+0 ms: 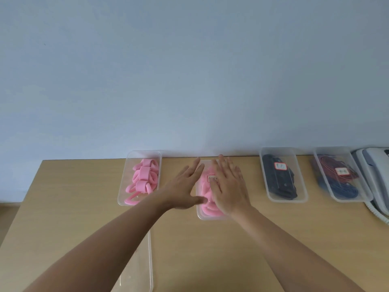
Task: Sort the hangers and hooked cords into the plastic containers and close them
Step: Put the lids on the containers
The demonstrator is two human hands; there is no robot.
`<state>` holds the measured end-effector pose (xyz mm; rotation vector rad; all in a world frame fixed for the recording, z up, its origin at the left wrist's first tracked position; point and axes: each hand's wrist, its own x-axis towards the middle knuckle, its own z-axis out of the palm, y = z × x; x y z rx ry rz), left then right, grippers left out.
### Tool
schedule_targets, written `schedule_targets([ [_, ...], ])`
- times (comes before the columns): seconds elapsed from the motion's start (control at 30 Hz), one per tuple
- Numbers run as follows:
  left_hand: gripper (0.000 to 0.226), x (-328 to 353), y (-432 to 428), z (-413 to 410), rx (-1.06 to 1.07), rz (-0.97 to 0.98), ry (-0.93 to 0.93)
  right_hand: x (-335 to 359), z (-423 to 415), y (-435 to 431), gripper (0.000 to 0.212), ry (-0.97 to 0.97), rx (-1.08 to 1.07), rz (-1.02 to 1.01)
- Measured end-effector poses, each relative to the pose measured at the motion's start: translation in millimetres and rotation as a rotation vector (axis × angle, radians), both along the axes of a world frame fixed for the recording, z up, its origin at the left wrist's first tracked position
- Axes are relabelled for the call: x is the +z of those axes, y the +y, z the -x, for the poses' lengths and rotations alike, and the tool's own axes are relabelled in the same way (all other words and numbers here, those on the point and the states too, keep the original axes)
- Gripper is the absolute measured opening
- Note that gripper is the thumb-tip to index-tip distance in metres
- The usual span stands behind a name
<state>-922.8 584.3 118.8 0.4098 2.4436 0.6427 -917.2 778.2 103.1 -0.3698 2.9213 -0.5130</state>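
Tabletop [84,207]: left hand [185,186] and right hand [229,186] flat on container [202,216], lengthwise toward wall [189,81].

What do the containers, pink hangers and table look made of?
Containers: clear, thin plastic, slightly glossy; the contents show through the walls.
Pink hangers: matte and soft-looking, probably foam or padded plastic; cannot tell which.
Table: light wood look with a matte finish, likely laminate or veneer; faint grain, even colour.
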Motion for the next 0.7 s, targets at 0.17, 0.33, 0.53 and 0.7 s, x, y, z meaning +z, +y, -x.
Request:
schedule_targets([
  [0.17, 0.159, -0.1, 0.2, -5.5, -0.095, 0.087, -0.031, -11.3, -38.3, 14.5, 0.071, 0.029, -0.059, 0.065],
  [0.33, 0.160, 1.0, -0.6, -7.3, -0.096, 0.062, 0.036, -22.3, -41.5, 10.3, 0.078, 0.016, -0.063, -0.091],
  [0.53, 0.157, 5.6, 1.6, -1.8, -0.111, 0.115, 0.060, -18.5, -34.2, 3.6, 0.080, -0.039, -0.062, -0.151],
  [0.7, 0.136, 10.8, 4.0, 4.9, -0.100, 0.214, 0.201, -10.0, -15.6, -6.8, 0.079, -0.064, -0.096, -0.152],
])
